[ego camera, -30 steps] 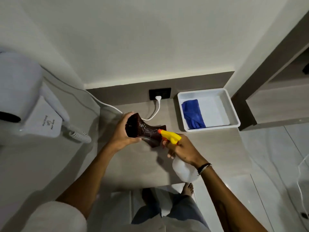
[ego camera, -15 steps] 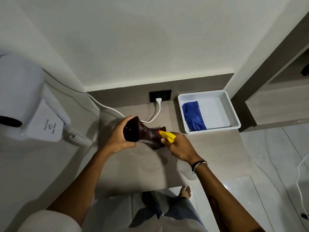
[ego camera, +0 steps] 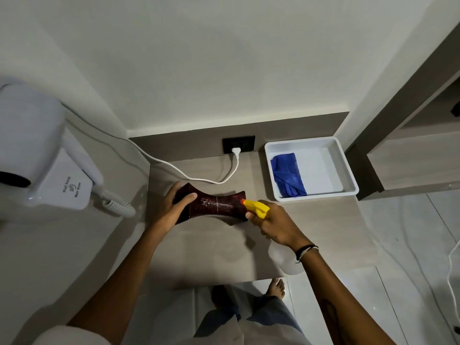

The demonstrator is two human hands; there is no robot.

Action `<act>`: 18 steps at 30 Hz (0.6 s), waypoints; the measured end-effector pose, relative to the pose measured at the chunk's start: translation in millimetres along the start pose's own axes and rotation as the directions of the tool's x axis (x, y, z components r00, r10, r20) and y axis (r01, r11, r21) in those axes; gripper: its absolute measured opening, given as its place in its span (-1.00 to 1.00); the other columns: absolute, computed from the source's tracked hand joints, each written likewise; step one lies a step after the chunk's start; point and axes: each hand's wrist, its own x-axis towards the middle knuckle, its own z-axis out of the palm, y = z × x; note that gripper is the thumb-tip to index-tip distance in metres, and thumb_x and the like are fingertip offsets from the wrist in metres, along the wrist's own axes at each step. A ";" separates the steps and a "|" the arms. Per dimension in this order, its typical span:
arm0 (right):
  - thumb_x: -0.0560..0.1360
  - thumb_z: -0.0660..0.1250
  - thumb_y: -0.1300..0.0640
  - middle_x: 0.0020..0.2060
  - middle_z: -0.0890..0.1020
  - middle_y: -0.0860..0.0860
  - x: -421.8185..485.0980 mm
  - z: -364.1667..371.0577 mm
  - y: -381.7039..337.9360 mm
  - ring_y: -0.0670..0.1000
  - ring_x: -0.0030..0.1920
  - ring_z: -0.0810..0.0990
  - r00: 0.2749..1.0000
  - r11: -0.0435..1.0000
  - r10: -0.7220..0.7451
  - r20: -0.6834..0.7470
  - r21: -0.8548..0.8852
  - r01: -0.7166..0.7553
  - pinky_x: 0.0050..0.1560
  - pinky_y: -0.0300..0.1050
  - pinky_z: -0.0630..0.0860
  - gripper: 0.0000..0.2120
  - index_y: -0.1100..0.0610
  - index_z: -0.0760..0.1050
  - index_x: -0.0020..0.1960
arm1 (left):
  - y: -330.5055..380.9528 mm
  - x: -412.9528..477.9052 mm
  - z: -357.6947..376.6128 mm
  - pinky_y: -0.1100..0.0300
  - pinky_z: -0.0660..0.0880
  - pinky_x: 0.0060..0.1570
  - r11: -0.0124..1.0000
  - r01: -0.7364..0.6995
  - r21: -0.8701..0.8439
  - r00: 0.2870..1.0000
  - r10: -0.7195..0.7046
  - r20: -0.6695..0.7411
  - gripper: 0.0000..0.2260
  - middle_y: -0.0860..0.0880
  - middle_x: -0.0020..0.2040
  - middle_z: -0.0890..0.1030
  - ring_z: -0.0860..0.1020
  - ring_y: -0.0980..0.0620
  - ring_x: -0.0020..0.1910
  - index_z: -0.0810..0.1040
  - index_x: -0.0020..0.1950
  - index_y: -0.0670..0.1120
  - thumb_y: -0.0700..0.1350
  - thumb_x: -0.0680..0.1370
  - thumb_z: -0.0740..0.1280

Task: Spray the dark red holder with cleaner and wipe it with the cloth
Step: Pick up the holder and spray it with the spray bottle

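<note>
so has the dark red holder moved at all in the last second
Yes. The dark red holder has turned in the left hand: its open end faced the camera, and now its side lies flat along the counter, still just below the white plug.

— What was worn on the arms?

— Both forearms were left bare. A pale, cream-coloured sleeve (ego camera: 64, 334) was seen high on the left arm, at the lower edge of the view. The right wrist was circled by thin bands (ego camera: 306, 250): dark cords and one lighter strand.

— And the hands?

— The left hand (ego camera: 171, 207) and the right hand (ego camera: 276, 225) were uncovered; no gloves or rings could be made out.

— Lower down?

— Blue-grey denim trousers (ego camera: 263, 317) were worn beneath a light top (ego camera: 249, 337). A bare foot (ego camera: 275, 288) was shown on the floor, toes forward. A dark marking on the right forearm was too blurred to be read.
</note>
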 end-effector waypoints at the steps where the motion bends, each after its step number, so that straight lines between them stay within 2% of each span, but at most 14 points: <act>1: 0.69 0.40 -0.06 -0.17 0.69 -0.21 -1.6 1.0 -2.9 -0.19 -0.30 0.61 0.998 0.999 -0.037 0.051 0.020 0.036 -0.15 -0.03 0.64 -0.85 -0.08 0.66 0.22 | 1.1 -1.1 0.5 -0.20 0.52 0.42 1.000 0.003 0.010 1.000 -0.003 0.017 -0.28 -0.03 0.48 0.56 0.56 -0.11 0.40 0.49 0.51 0.14 0.38 0.41 0.46; 2: 0.70 0.39 -0.05 -0.16 0.68 -0.28 -2.9 3.3 -6.7 -0.28 -0.29 0.62 0.992 0.997 -0.079 0.094 0.023 0.077 -0.18 -0.17 0.57 -0.82 -0.17 0.64 0.29 | 2.4 -2.4 0.3 -0.25 0.51 0.43 1.000 0.008 0.017 0.999 -0.008 0.036 -0.29 -0.05 0.48 0.57 0.56 -0.13 0.42 0.50 0.51 0.13 0.38 0.42 0.46; 3: 0.71 0.38 -0.04 -0.09 0.69 -0.30 -3.8 6.4 -11.4 -0.35 -0.29 0.60 0.985 0.993 -0.120 0.122 0.000 0.121 -0.16 -0.30 0.50 -0.73 -0.17 0.62 0.40 | 4.1 -3.6 0.0 -0.27 0.50 0.43 1.000 0.016 0.016 0.998 -0.016 0.056 -0.29 -0.06 0.47 0.57 0.55 -0.14 0.43 0.49 0.51 0.13 0.36 0.42 0.46; 4: 0.72 0.36 -0.05 0.03 0.72 -0.24 -3.0 10.4 -15.8 -0.38 -0.27 0.59 0.978 0.987 -0.152 0.145 -0.028 0.157 -0.13 -0.34 0.48 -0.65 -0.13 0.57 0.49 | 6.3 -4.8 -0.8 -0.27 0.50 0.43 1.000 0.019 0.011 0.997 -0.019 0.079 -0.30 -0.06 0.47 0.57 0.54 -0.13 0.44 0.49 0.52 0.14 0.33 0.42 0.49; 6: 0.72 0.34 -0.09 0.23 0.76 -0.01 2.4 18.3 -23.8 -0.27 -0.11 0.67 0.973 0.978 -0.174 0.153 -0.087 0.189 0.03 -0.19 0.60 -0.60 -0.08 0.55 0.54 | 9.6 -7.9 -3.1 -0.19 0.53 0.41 1.000 -0.013 0.008 0.992 0.012 0.122 -0.30 0.01 0.44 0.60 0.57 -0.04 0.41 0.49 0.50 0.20 0.26 0.39 0.56; 7: 0.71 0.33 -0.12 0.27 0.76 0.07 5.1 20.8 -28.0 -0.10 0.03 0.74 0.979 0.979 -0.143 0.146 -0.122 0.161 0.14 -0.03 0.65 -0.60 -0.05 0.57 0.52 | 10.6 -9.5 -4.7 -0.10 0.55 0.39 0.999 -0.039 0.016 0.989 0.036 0.142 -0.28 0.05 0.40 0.61 0.59 0.03 0.37 0.50 0.48 0.23 0.23 0.34 0.61; 8: 0.71 0.32 -0.15 0.26 0.76 0.12 7.8 21.8 -30.2 0.09 0.13 0.75 0.987 0.981 -0.091 0.134 -0.158 0.112 0.22 0.08 0.66 -0.59 -0.01 0.60 0.48 | 11.0 -11.2 -6.2 -0.01 0.54 0.38 0.997 -0.068 0.032 0.984 0.062 0.164 -0.24 0.10 0.39 0.61 0.59 0.11 0.34 0.50 0.46 0.26 0.20 0.29 0.65; 9: 0.70 0.32 -0.17 0.23 0.76 0.15 9.6 21.3 -31.2 0.19 0.17 0.73 0.992 0.981 -0.034 0.118 -0.186 0.056 0.24 0.15 0.66 -0.58 0.04 0.63 0.44 | 10.1 -11.9 -8.1 0.04 0.52 0.38 0.994 -0.096 0.060 0.979 0.083 0.188 -0.19 0.12 0.40 0.59 0.57 0.16 0.35 0.48 0.46 0.28 0.15 0.25 0.69; 11: 0.69 0.34 -0.18 0.17 0.77 0.16 11.0 18.3 -26.6 0.24 0.14 0.72 0.996 0.977 0.036 0.080 -0.214 -0.018 0.20 0.17 0.66 -0.58 0.09 0.64 0.36 | 6.3 -11.1 -10.8 -0.04 0.48 0.45 0.981 -0.146 0.126 0.970 0.116 0.215 -0.06 0.02 0.48 0.51 0.51 0.05 0.45 0.41 0.53 0.21 -0.02 0.22 0.75; 13: 0.68 0.36 -0.17 0.12 0.76 0.18 10.6 13.6 -17.4 0.26 0.09 0.72 0.996 0.965 0.082 0.028 -0.252 -0.072 0.12 0.15 0.67 -0.61 0.12 0.63 0.26 | 6.5 -10.5 -11.9 -0.17 0.48 0.46 0.970 -0.170 0.174 0.970 0.134 0.204 -0.01 -0.06 0.50 0.48 0.48 -0.09 0.47 0.40 0.57 0.07 -0.13 0.21 0.75; 15: 0.67 0.37 -0.18 0.09 0.75 0.19 9.3 8.5 -8.2 0.27 0.07 0.72 0.992 0.943 0.129 -0.016 -0.308 -0.127 0.11 0.15 0.67 -0.62 0.14 0.60 0.20 | 6.6 -9.2 -11.8 -0.12 0.51 0.42 0.955 -0.210 0.210 0.969 0.175 0.174 -0.04 -0.07 0.44 0.54 0.52 -0.09 0.41 0.45 0.52 0.03 -0.08 0.15 0.74; 18: 0.66 0.37 -0.18 0.08 0.74 0.18 6.6 -0.2 0.4 0.28 0.06 0.71 0.987 0.924 0.155 -0.042 -0.348 -0.160 0.11 0.17 0.68 -0.63 0.14 0.59 0.16 | 7.3 -7.0 -9.6 0.07 0.51 0.29 0.931 -0.251 0.266 0.964 0.217 0.152 -0.10 -0.04 0.35 0.60 0.58 -0.03 0.32 0.51 0.44 0.04 0.03 0.14 0.74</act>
